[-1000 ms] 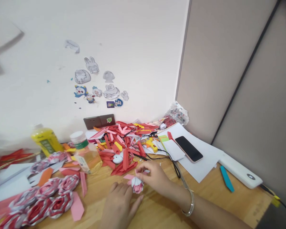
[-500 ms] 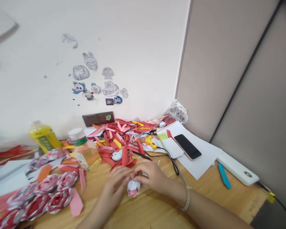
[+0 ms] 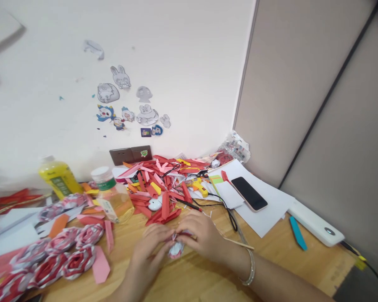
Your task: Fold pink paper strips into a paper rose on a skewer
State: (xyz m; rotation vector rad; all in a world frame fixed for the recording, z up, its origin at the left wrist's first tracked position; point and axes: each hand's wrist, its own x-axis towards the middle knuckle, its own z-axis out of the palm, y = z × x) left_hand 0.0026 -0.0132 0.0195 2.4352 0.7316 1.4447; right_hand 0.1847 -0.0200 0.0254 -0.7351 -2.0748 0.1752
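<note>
Between my two hands, low in the middle of the head view, is a small pink-and-white paper flower [image 3: 176, 250]. My left hand [image 3: 149, 251] closes on it from the left, thumb and fingers pinching its side. My right hand [image 3: 201, 235] pinches the top of the same flower from the right. The fingers hide much of it. A thin pale stick [image 3: 239, 243] shows beside the right wrist; its other end is hidden behind the hand. Finished-looking striped paper roses [image 3: 78, 262] lie in rows on the left.
Folded red and pink paper strips [image 3: 165, 205] are heaped behind the hands, with a yellow glue gun [image 3: 200, 187]. A bottle [image 3: 61, 178] and a jar [image 3: 115, 201] stand left. A phone [image 3: 249, 193] rests on white paper; a white device [image 3: 316, 222] lies right.
The flower has tipped, showing more white and less pink, as my fingers shift on it. The thin stick has come into view by the right wrist.
</note>
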